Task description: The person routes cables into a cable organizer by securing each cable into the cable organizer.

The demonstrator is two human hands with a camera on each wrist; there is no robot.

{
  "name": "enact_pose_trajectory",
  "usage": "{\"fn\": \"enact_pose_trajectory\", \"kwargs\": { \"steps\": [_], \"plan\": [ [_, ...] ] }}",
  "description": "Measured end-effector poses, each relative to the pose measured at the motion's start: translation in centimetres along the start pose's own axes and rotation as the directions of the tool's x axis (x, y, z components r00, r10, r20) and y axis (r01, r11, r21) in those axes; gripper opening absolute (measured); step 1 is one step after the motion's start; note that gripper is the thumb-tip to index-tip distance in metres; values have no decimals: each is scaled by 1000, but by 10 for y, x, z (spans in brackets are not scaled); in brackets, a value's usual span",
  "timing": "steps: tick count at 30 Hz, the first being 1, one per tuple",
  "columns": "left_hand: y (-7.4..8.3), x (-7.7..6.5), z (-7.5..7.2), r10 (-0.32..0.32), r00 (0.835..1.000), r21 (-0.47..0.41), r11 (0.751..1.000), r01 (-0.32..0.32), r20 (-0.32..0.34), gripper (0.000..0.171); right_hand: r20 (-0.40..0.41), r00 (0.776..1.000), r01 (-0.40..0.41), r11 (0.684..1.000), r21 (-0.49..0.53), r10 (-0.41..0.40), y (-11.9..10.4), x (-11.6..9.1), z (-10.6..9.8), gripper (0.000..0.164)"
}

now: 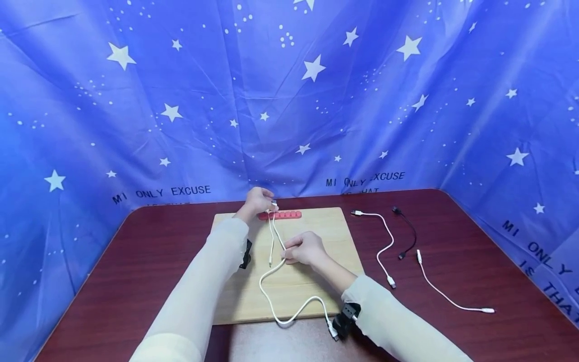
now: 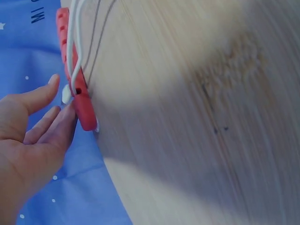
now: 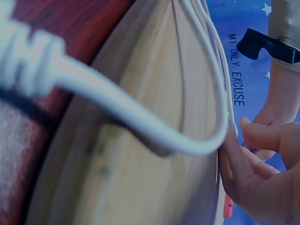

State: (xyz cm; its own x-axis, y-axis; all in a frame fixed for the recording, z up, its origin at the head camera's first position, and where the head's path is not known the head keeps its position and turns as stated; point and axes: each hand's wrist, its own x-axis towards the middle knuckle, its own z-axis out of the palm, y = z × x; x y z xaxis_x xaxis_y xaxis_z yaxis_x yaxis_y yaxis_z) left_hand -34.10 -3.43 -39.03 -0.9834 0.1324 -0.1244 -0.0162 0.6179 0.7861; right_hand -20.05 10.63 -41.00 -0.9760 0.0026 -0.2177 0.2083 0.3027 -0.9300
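Note:
My left hand (image 1: 259,201) is at the board's far edge by a red cable holder strip (image 1: 293,214). In the left wrist view its fingers (image 2: 49,126) reach the strip's end, the thumb held apart. A white plug end (image 2: 65,94) shows beside the fingertips. Two white cables run from the strip; the shorter cable (image 1: 271,244) hangs down onto the wooden board (image 1: 325,251). My right hand (image 1: 307,249) pinches the longer white cable (image 1: 267,289) partway along. That cable curves over the board, its near plug (image 1: 333,332) beside the right wrist.
Right of the board lie a white cable (image 1: 384,246), a short black cable (image 1: 413,229) and another white cable (image 1: 441,292). They rest on the dark red table (image 1: 158,261). A blue star-patterned curtain (image 1: 271,75) hangs behind and at both sides.

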Motion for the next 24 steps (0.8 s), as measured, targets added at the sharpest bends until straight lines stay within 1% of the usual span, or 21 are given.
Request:
{"fn": "enact_pose_trajectory", "kwargs": {
  "steps": [4,9,11,15,18,24],
  "plan": [
    [4,-3,-1,16,1000,4,1000,-16,-11,48,-11,999,29,993,-111,-30,-1,-2,-3,17],
    [3,-8,0,31,999,-8,999,-32,-11,48,3,999,40,988,-148,-40,1,-5,-7,20],
    [0,-10,1,33,999,-34,999,-33,0,49,6,998,59,985,-164,-59,3,-7,-9,21],
    [-3,-13,1,38,999,-90,995,-38,-2,50,-2,993,110,966,-234,-114,2,-9,-16,20],
    [-5,-15,-1,38,999,-113,993,-39,-14,50,5,992,127,958,-255,-130,1,-9,-24,20],
    [-8,-19,-2,38,999,-131,991,-40,-16,48,69,991,129,966,-224,-116,2,-8,-42,26]
  ]
}}
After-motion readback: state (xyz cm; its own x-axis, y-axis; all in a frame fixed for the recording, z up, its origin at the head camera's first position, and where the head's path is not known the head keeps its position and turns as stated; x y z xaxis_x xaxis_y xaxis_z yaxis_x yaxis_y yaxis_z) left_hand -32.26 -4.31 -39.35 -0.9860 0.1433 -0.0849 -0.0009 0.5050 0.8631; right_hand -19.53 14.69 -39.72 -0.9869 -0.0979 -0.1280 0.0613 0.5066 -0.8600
